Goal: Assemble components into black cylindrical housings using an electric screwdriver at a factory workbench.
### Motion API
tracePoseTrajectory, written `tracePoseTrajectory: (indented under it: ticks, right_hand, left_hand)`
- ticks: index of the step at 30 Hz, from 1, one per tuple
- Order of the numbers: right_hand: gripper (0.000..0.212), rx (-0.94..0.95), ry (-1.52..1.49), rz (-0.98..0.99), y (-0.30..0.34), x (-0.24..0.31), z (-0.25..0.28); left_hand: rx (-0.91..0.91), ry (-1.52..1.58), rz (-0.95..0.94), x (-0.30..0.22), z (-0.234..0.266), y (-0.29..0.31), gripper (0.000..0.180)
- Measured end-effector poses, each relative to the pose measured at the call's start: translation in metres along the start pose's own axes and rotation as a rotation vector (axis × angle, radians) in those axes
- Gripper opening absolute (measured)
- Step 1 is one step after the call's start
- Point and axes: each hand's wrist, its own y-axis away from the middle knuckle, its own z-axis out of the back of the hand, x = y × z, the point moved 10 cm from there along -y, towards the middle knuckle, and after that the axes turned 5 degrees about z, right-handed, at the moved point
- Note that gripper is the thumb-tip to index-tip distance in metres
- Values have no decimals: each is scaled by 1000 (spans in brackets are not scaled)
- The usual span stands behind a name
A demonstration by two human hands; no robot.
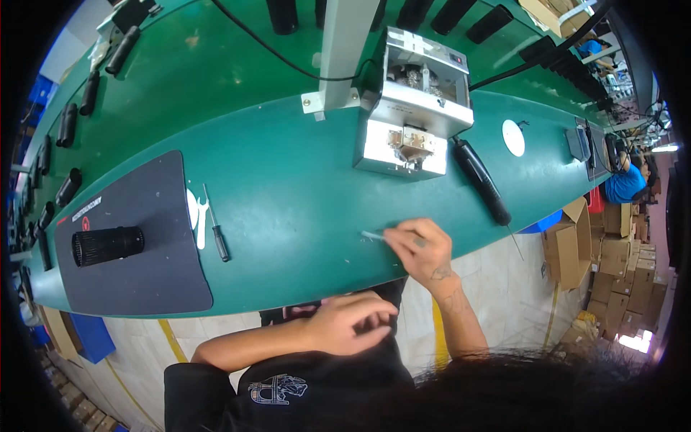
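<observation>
Over the front part of the green workbench, my right hand (425,250) pinches a small, thin, pale strip (372,235) between thumb and fingertips. Its exact kind is too small to make out. Tiny light bits lie on the bench around it. My left hand (351,324) hovers near my body, just off the bench's front edge, fingers bent and apart from the thumb, with nothing seen in it. Beyond my right hand stands a silver screw feeder (414,108) with loose small metal parts inside. Right of it lies a black electric screwdriver (481,180), its thin bit pointing toward the front edge.
On the left, a dark mat (155,198) carries a black perforated cylinder (108,245). Beside it lie a white wrench (202,222) and a screwdriver (217,227). A metal post (344,50) rises behind. A white disc (513,137) is at right; black cylinders line the far side.
</observation>
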Motion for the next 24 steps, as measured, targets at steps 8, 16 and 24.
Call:
tracePoseTrajectory:
  ticks: [8,16,24]
  right_hand:
    - [13,-145,210,-340,54,-26,36]
    - [13,-366,137,-408,66,1,-1]
    - [14,-241,99,-192,27,29,-29]
  left_hand:
    - [101,908,863,161,-73,21,27]
    - [-142,1071,806,201,-57,21,38]
    - [-41,1273,667,199,-54,20,38]
